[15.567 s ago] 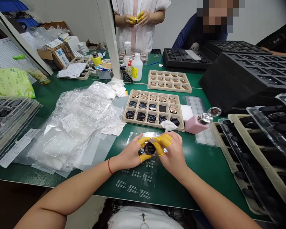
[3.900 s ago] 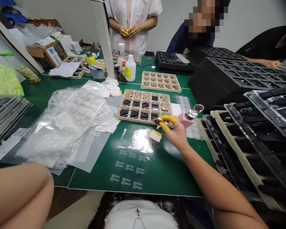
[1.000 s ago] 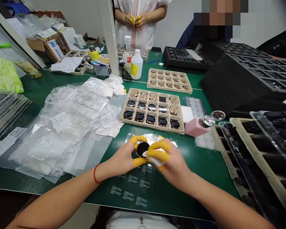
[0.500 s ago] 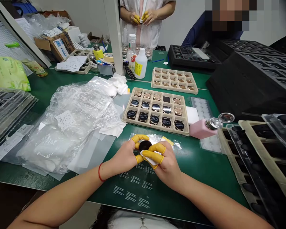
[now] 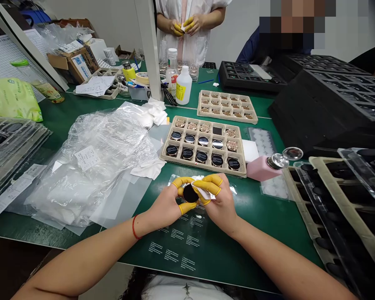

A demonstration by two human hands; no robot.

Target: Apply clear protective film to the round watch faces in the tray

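A round black watch face (image 5: pixel 191 193) is held just above the tabletop (image 5: pixel 256 208), in from the middle of its near edge. The left hand (image 5: pixel 165 204) grips it by the rim, thumb below and fingers above, with yellow covers (image 5: pixel 181 181) on the fingertips. The right hand (image 5: pixel 221 204) pinches a folded white cloth (image 5: pixel 204 193) at the right side of the face; the cloth seems to touch it, though the fingers partly hide the contact.

Below the hands, a clear sheet (image 5: pixel 187 241) with small white print lies near the tabletop's near edge. Beyond them stands a beige tray (image 5: pixel 203 168), its front row filled with five black-faced watches. A second beige tray (image 5: pixel 228 118) sits behind it, closer to the far edge. Just beside the first tray's right end are a white block (image 5: pixel 250 151) and a pink bottle (image 5: pixel 262 169). Crumpled clear plastic (image 5: pixel 112 137) spreads over the left part, while black foam trays (image 5: pixel 303 110) are stacked toward the far right corner. Across the tabletop, a co-worker's hands (image 5: pixel 187 27) hold something small.
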